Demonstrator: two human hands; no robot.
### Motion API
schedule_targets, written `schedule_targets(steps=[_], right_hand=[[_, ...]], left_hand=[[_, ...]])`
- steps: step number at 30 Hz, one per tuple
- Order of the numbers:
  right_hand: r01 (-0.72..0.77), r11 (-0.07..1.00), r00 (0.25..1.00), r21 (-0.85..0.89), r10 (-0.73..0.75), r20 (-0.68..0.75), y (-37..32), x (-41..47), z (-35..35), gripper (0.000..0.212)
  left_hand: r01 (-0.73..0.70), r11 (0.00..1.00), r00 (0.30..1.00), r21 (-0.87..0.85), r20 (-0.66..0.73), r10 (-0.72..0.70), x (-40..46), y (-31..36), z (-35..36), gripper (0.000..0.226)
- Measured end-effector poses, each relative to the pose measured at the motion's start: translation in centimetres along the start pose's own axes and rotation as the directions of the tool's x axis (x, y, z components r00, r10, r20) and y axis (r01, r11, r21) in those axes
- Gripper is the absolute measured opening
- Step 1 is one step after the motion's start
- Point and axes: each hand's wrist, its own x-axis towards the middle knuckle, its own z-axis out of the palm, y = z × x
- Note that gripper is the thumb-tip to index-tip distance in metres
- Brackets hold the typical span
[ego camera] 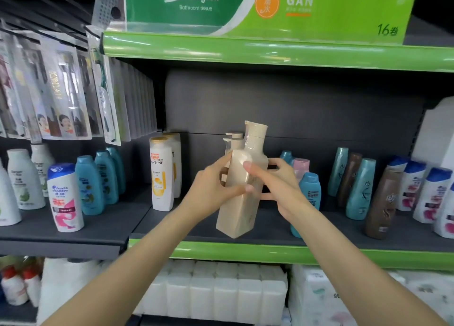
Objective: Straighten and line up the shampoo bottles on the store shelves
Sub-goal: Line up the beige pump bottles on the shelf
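Observation:
A tall beige pump bottle [239, 202] is lifted and tilted above the middle shelf [270, 249]. My left hand [211, 190] grips its left side and my right hand [277, 185] wraps round its right side, thumb across the front. Two more beige pump bottles [233, 141] stand close behind it, mostly hidden. White Pantene bottles [161, 173] stand to the left. Teal bottles [310, 190] and a pink-capped one [301, 166] stand just right of my right hand.
Teal, brown and white Head & Shoulders bottles [417, 185] fill the right of the shelf. The left shelf section holds a Head & Shoulders bottle [63, 198] and teal bottles [89, 185]. Toothbrush packs [61, 92] hang above. Tissue packs [216, 291] sit below.

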Motion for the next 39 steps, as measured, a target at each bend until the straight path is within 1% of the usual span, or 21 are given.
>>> schedule_targets(steps=[1,3,5,7,8,11,13,15,19,22,24,27,32,36,39], right_hand=[[0.011,0.999,0.999,-0.037,-0.013,-0.037,0.0,0.1,0.3,0.054],[0.008,0.995,0.999,-0.100,-0.012,-0.040,-0.2,0.1,0.3,0.053],[-0.008,0.995,0.999,-0.099,0.011,0.030,-0.5,0.1,-0.5,0.042],[-0.024,0.998,0.993,-0.060,0.030,0.116,-0.4,0.3,-1.8,0.032],[-0.032,0.998,0.988,-0.050,0.039,0.151,-0.3,0.5,-2.3,0.034],[-0.056,0.994,0.971,-0.090,0.075,0.225,-0.1,0.9,-3.0,0.054],[-0.025,0.990,0.966,-0.141,0.060,0.251,0.0,1.0,-3.1,0.049],[0.005,0.991,0.975,-0.132,0.025,0.221,0.2,1.2,-3.1,0.044],[0.039,0.992,0.992,-0.118,-0.024,0.123,1.3,1.6,-2.2,0.044],[0.045,0.988,0.993,-0.149,-0.028,0.112,2.3,2.1,-1.6,0.042],[0.039,0.983,0.993,-0.177,-0.019,0.115,2.8,2.3,-1.5,0.046],[0.023,0.981,0.994,-0.195,-0.001,0.114,3.6,2.7,-1.3,0.050],[0.004,0.977,0.993,-0.213,0.020,0.113,4.6,3.3,-1.0,0.050],[-0.006,0.976,0.993,-0.216,0.030,0.110,5.0,3.5,-0.8,0.052],[-0.006,0.972,0.993,-0.236,0.033,0.113,5.1,3.5,-0.9,0.051]], left_hand=[[-0.005,0.998,0.999,0.059,-0.039,0.008,-0.1,0.1,0.4,0.066],[-0.004,0.998,0.996,0.066,-0.093,0.010,-0.1,0.1,0.6,0.062],[0.004,1.000,0.997,0.018,-0.079,-0.002,-0.1,-0.3,0.3,0.053],[0.028,0.997,0.998,-0.073,-0.046,-0.032,-0.2,-0.9,-0.1,0.050],[0.041,0.992,0.999,-0.123,-0.028,-0.044,-0.2,-1.2,-0.3,0.050],[0.061,0.972,0.998,-0.229,0.049,-0.051,-0.2,-1.6,-0.2,0.053],[0.073,0.967,0.995,-0.242,0.087,-0.054,0.1,-1.8,-0.1,0.054],[0.077,0.973,0.993,-0.216,0.102,-0.056,0.6,-2.1,-0.1,0.056],[0.097,0.987,0.990,-0.127,0.113,-0.083,1.7,-2.9,0.1,0.058],[0.144,0.988,0.983,-0.050,0.125,-0.137,2.3,-4.0,0.3,0.061],[0.160,0.987,0.979,-0.019,0.130,-0.156,2.5,-4.8,0.4,0.061],[0.175,0.985,0.977,-0.009,0.128,-0.172,2.5,-5.6,0.6,0.061],[0.195,0.981,0.970,0.024,0.143,-0.196,2.7,-6.1,1.0,0.061],[0.205,0.979,0.969,0.004,0.142,-0.203,2.6,-6.8,1.0,0.062],[0.254,0.967,0.957,-0.007,0.146,-0.250,2.7,-6.9,1.0,0.065]])
